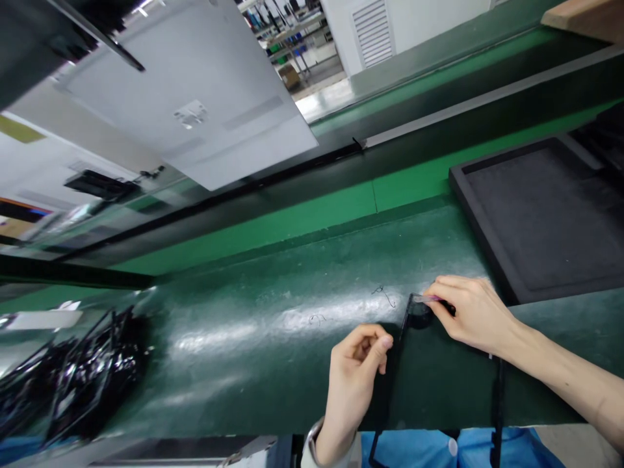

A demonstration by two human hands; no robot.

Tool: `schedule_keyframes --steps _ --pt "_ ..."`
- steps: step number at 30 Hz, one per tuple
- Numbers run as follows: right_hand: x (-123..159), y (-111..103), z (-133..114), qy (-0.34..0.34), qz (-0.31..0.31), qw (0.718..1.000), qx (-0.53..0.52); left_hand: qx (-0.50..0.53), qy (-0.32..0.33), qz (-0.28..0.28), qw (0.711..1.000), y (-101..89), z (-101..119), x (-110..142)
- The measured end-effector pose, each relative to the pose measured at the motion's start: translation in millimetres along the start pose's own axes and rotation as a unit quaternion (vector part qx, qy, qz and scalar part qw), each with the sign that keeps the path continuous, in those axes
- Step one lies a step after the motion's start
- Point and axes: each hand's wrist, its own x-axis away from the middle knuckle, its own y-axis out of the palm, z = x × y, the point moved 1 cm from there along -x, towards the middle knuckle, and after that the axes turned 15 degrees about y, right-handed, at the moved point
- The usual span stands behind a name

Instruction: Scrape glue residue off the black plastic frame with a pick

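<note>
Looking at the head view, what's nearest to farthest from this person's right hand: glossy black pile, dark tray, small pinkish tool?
From the right hand:
1. Small pinkish tool: in its grip
2. Dark tray: beyond, rightward
3. Glossy black pile: far left

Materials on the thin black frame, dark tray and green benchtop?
Thin black frame: probably molded plastic, satin; slim, notched edge, though coated metal is possible.
Dark tray: dense foam or plastic, can't tell which; matte, thick rim, little glare.
Green benchtop: likely rubber or vinyl sheet, semi-gloss; smooth, with blurred bright reflections.
</note>
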Motion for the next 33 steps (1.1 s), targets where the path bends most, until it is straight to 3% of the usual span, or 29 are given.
schedule_keyframes --steps 4,9,14,20,25,29,33 --pt "1.4 0.1 -0.5 -0.001 0.022 0.999 0.023 -0.041 -0.003 0.011 0.999 -1.9 -9.7 -10.3" --pt "1.8 -1.4 -2.9 0.001 0.030 0.999 0.030 -0.141 0.086 -0.036 0.986 -1.9 -9.4 -16.8" --pt "2.4 0.6 -2.5 -0.007 0.036 0.999 0.030 -0.330 0.234 -0.112 0.907 4.1 2.8 -6.6" --pt "1.1 -0.9 -0.4 -0.003 0.060 0.998 0.037 -0.432 0.266 -0.174 0.844 2.4 18.6 14.6" --pt "-0.3 -2.2 -3.6 -0.006 0.059 0.997 0.039 -0.385 0.303 -0.240 0.838 -14.3 26.4 18.2" --pt "0.4 -0.2 -5.2 -0.005 0.059 0.997 0.043 -0.371 0.356 -0.224 0.828 -10.2 21.4 11.3" --pt "-0.4 -1.0 -1.9 0.009 0.071 0.996 0.044 -0.178 0.331 -0.165 0.912 7.7 6.0 13.5"
